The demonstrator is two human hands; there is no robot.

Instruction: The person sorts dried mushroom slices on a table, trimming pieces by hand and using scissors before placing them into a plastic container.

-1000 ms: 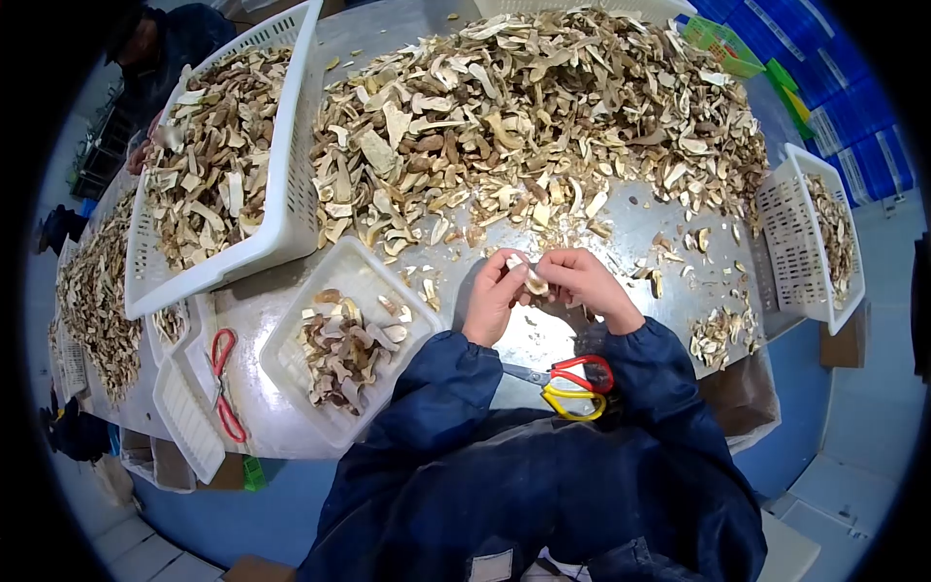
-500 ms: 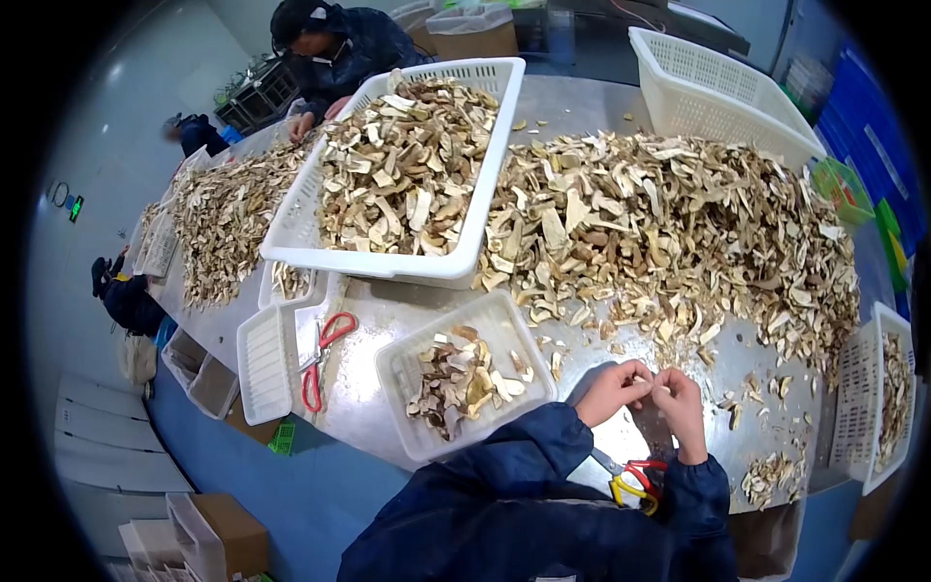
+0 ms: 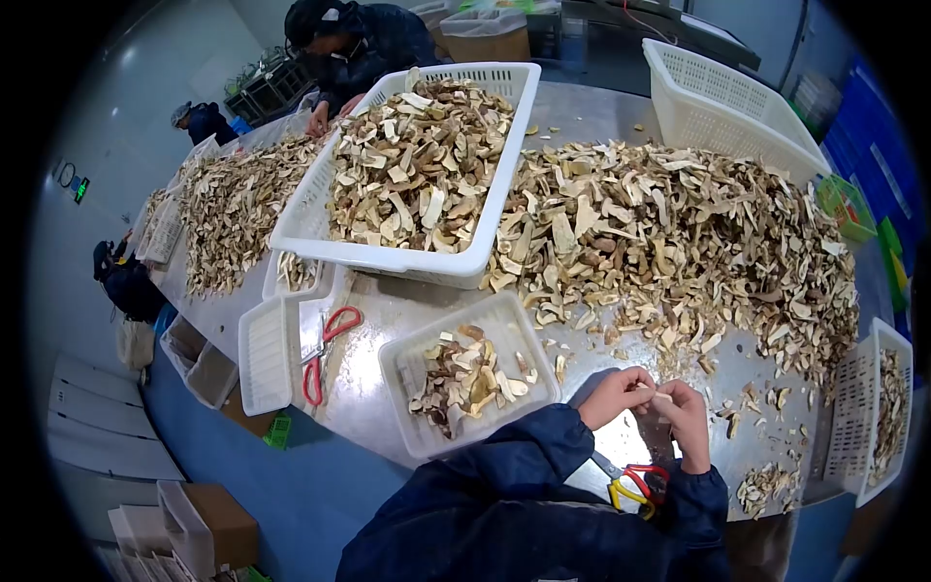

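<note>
My left hand [image 3: 618, 396] and my right hand [image 3: 685, 417] meet above the metal table, fingers pinched around a small pale slice [image 3: 662, 397], mostly hidden by the fingertips. Just below them lie scissors [image 3: 635, 485] with one red and one yellow handle, close to my right sleeve. To the left, a shallow white tray [image 3: 396, 380] holds a small heap of dried mushroom slices [image 3: 465, 380]. Beyond my hands a large pile of slices [image 3: 669, 233] spreads over the table.
A big white basket [image 3: 473, 254] full of slices stands at the upper left, red-handled scissors [image 3: 327, 351] below it. Another basket [image 3: 718, 92] is at the back, one [image 3: 858, 427] at the right edge. A person [image 3: 364, 44] works across the table.
The view has swung left and up, so the table's contents appear farther right and more of the room shows. Both hands stay together at the pinched slice.
</note>
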